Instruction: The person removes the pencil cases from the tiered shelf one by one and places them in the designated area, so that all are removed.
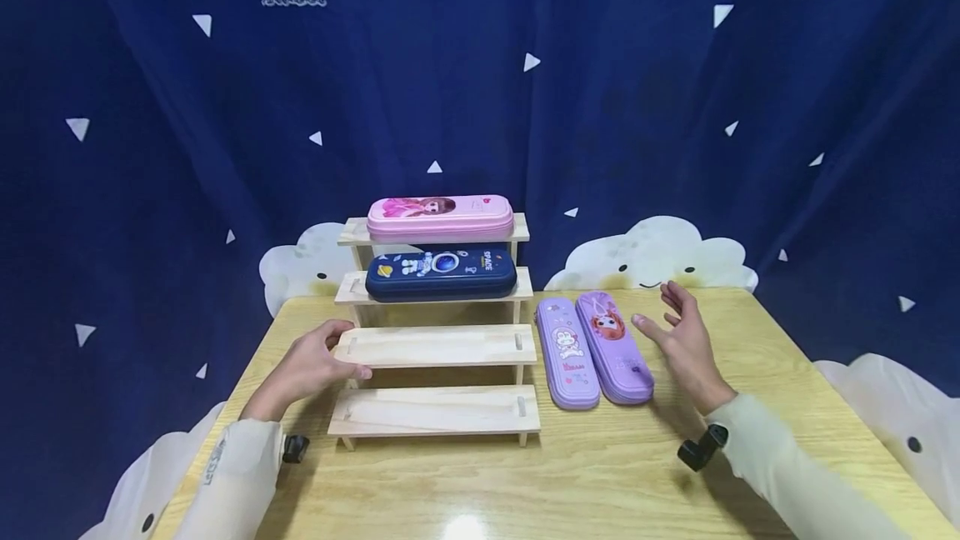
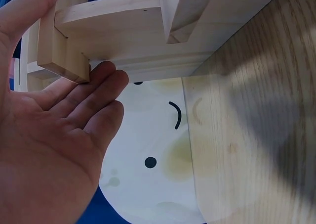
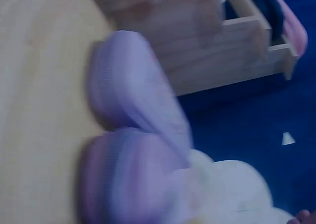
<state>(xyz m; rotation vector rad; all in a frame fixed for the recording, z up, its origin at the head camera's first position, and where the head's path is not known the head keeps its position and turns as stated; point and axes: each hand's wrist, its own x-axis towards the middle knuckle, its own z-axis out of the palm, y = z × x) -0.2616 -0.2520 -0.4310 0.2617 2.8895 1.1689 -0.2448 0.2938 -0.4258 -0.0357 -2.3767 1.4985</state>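
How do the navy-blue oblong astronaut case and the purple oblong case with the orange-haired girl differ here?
The navy-blue oblong case lies crosswise on the pale wooden rack, second tier from the top; the purple oblong case lies roughly lengthwise on the tabletop.
The right hand is beside the purple case; neither hand is beside the navy-blue case.
Both are long, round-ended cases, printed side visible.

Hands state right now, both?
Left hand: closed, gripping the wooden rack at a step's left end.
Right hand: open, holding nothing, beside the purple case with the red-haired figure.
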